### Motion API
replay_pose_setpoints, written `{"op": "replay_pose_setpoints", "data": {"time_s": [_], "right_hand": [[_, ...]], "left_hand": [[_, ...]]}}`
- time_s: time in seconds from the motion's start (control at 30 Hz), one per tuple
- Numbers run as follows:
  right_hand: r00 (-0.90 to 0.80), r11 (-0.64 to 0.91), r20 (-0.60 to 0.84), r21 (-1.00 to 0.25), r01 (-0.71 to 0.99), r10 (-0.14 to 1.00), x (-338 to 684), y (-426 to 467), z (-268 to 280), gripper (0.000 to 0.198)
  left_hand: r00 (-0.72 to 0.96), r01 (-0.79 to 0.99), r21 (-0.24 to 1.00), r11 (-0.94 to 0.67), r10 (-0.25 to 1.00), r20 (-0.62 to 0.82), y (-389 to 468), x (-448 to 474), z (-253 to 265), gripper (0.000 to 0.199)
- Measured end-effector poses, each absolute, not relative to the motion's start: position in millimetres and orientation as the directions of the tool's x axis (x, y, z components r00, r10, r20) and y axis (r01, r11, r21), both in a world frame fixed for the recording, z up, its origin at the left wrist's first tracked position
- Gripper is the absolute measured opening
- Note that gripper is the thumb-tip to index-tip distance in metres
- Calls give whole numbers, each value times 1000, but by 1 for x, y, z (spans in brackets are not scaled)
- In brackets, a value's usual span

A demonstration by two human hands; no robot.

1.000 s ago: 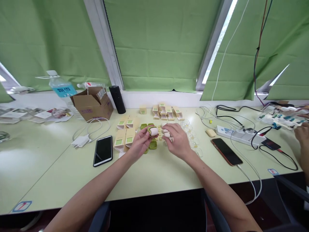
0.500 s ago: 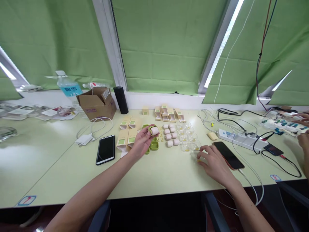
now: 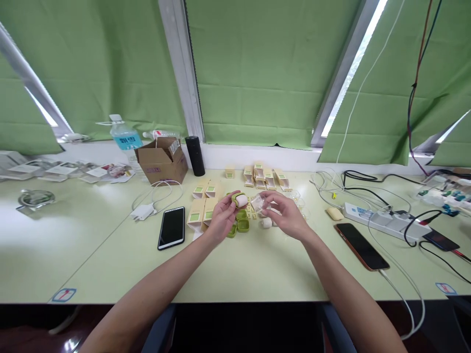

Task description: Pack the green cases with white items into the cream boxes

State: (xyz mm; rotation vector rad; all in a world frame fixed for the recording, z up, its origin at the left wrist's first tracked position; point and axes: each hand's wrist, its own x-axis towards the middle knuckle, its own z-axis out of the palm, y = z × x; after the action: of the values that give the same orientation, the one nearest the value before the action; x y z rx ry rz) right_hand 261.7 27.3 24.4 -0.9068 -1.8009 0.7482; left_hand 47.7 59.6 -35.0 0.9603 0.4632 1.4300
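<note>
My left hand (image 3: pixel 222 215) is closed around a small green case (image 3: pixel 234 197) with a pale pink rounded piece (image 3: pixel 242 200) seated in it. Just to its right, my right hand (image 3: pixel 285 214) pinches a small clear plastic cover (image 3: pixel 257 202) by its side. Cover and case are close, with a narrow gap between them. Below my hands lie square green cups (image 3: pixel 243 225) and tiny yellow pieces (image 3: pixel 253 215). A pale rounded piece (image 3: pixel 266 223) shows under my right hand, which hides most of its row. More clear covers (image 3: pixel 294 195) stand behind that hand.
Small cream cartons (image 3: pixel 196 211) stand left of the cups, others (image 3: pixel 259 172) behind. A white-edged phone (image 3: pixel 171 228) lies left; another phone (image 3: pixel 362 246) and a power strip (image 3: pixel 384 220) with cables lie right. A cardboard box (image 3: pixel 162 164) and black cylinder (image 3: pixel 195 156) stand at the back.
My right hand has lifted a clear cover from the right-hand group and brought it left beside the green case. My left hand still holds the case. The camera view has turned slightly left.
</note>
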Motion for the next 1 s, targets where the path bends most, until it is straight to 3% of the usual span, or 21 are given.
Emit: {"op": "replay_pose_setpoints", "data": {"time_s": [0.17,0.27,0.57,1.0], "right_hand": [[-134,447,457,-889,-99,880,242,53,-11,31],[-128,390,421,-895,-216,898,242,52,-25,39],[-243,252,327,-922,-293,913,237,48,-40,64],[-269,151,256,-922,-356,929,232,43,-44,57]], "left_hand": [[43,-614,760,-212,953,300,65,45,-37,46],[13,-602,760,-243,950,313,67,44,-39,45],[27,-459,823,-335,921,389,60,44,-40,54],[147,-337,840,-425,857,493,55,44,-42,53]]}}
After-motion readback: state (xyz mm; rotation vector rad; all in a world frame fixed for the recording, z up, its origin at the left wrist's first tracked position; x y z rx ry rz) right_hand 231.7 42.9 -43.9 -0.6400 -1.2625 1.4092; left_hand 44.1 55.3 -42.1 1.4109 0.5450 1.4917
